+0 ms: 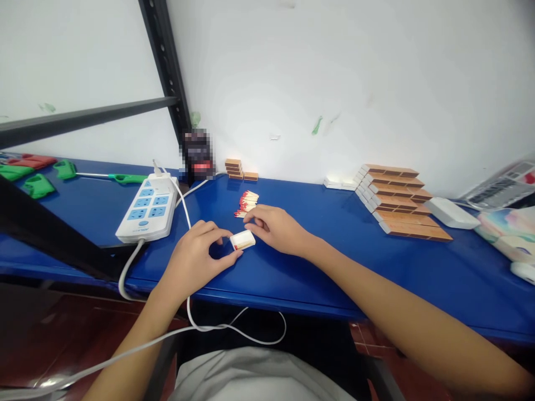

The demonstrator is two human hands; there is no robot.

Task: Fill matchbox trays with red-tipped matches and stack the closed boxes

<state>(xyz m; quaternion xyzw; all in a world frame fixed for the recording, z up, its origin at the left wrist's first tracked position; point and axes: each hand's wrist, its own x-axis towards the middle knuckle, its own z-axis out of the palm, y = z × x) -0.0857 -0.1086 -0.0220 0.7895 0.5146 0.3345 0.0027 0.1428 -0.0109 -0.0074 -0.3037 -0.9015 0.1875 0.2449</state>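
A small white matchbox tray (247,239) lies near the front of the blue table, with a few red-tipped matches inside along its lower side. My left hand (200,248) grips the tray's left end between thumb and fingers. Over its upper right corner, my right hand (273,227) has its fingers curled and thumb tip close to the index finger. Whatever those fingertips hold, if anything, is hidden. Just behind the right hand lies a pile of matches (249,200), their red heads mostly to the left.
Small brown boxes (234,167) stand by the wall. At right is a stepped stack of brown-sided boxes (397,200), beside white trays (340,183) and a white block (452,213). A power strip (150,209), white cable (186,206) and black rack post (54,228) occupy the left.
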